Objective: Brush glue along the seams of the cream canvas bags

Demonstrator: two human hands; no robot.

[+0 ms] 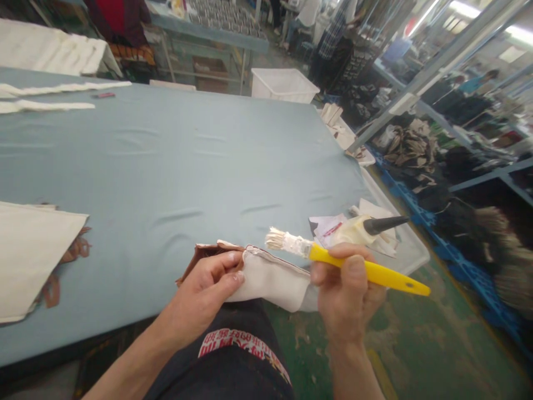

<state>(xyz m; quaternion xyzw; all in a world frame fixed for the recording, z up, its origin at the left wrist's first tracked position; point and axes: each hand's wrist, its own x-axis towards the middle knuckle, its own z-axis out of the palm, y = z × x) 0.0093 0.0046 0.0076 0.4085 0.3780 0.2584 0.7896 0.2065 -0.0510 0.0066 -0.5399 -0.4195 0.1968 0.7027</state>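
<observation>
My left hand [214, 283] is closed at the table's near edge, its thumb and fingers pinching a white fabric piece [270, 280] with brown parts at its left end. The piece hangs partly over the edge, and its right end passes near my right hand [347, 283]. That hand is closed round the yellow handle of a paintbrush [377, 272]. The brush points left, above the fabric's upper edge, with white paste caked on its ferrule and pale bristles. Whether my right fingers also touch the fabric, I cannot tell. Just behind them lies a pale bottle with a black nozzle [381, 224].
A blue-grey covering lies over the table [233, 155]. Cream panels with brown straps [37, 255] lie at left; white strips [62, 89] lie farther back. A white bin [283, 86] stands beyond the far edge. Metal post [416, 97] and a translucent tray [410, 253] are at right.
</observation>
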